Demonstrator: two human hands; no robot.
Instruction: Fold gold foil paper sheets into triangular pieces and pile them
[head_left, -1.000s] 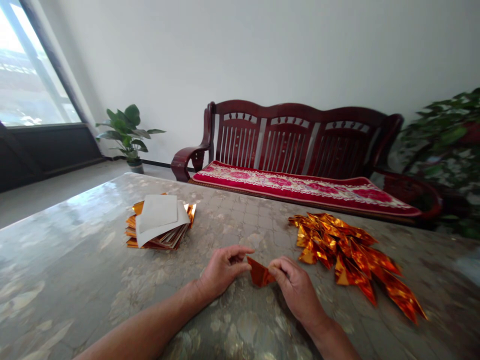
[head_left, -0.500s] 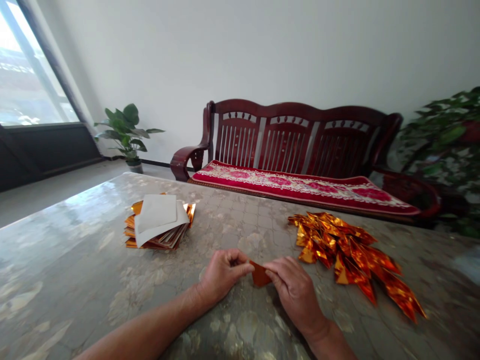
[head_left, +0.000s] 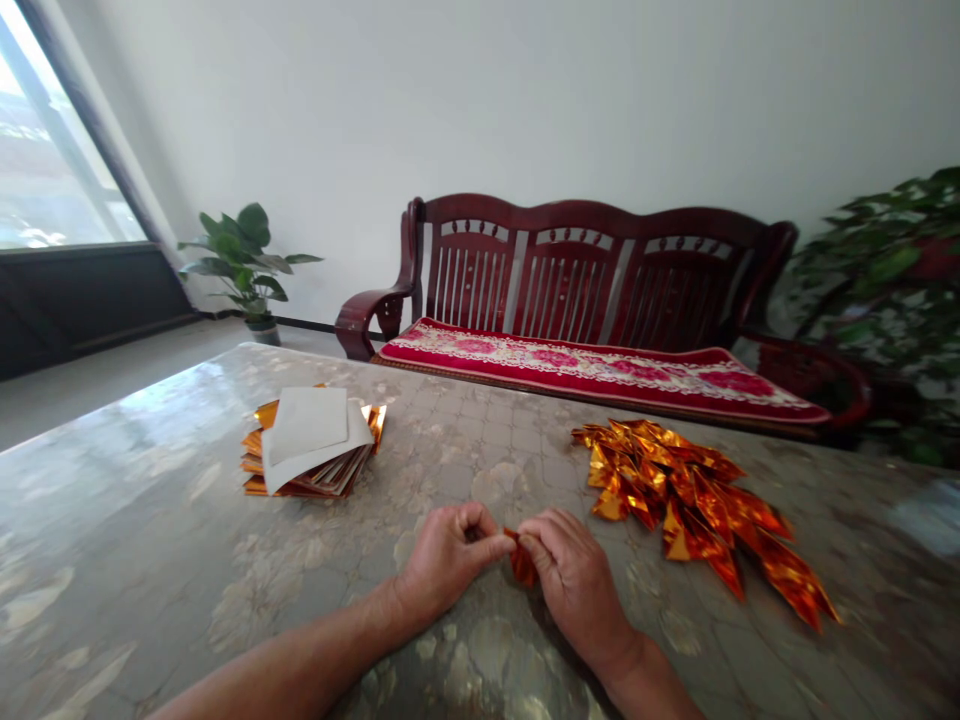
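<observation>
1. Head view, the hands: the left hand [head_left: 448,562] and the right hand [head_left: 574,580] meet just above the table [head_left: 135,530], both curled in and neither spread. Each pinches the foil piece [head_left: 523,560] from its own side, with the left thumb [head_left: 489,547] and the right fingertips [head_left: 531,541] closing on its upper edge.

2. The foil piece: small, orange and creased, it sits between the hands, its lower point hanging toward the table without clearly touching it. The fingers hide most of it, so its exact folds cannot be told.

3. Handling: a pinch close to the crease, with even pressure from both sides, should keep the slippery foil from sliding. Light fingertip contact should help avoid crumpling its shiny face.

4. Nearby: to the left lies the foil stack [head_left: 307,482], topped by white paper [head_left: 307,425]. To the right, just beside the right hand, lies a loose foil pile [head_left: 694,510] of pointed orange pieces.

5. Beyond the table: a red bench [head_left: 592,265] with a floral cushion [head_left: 592,365] stands by the wall, between a potted plant [head_left: 244,250] and a leafy plant [head_left: 877,290]. A window [head_left: 52,140] is at far left.
</observation>
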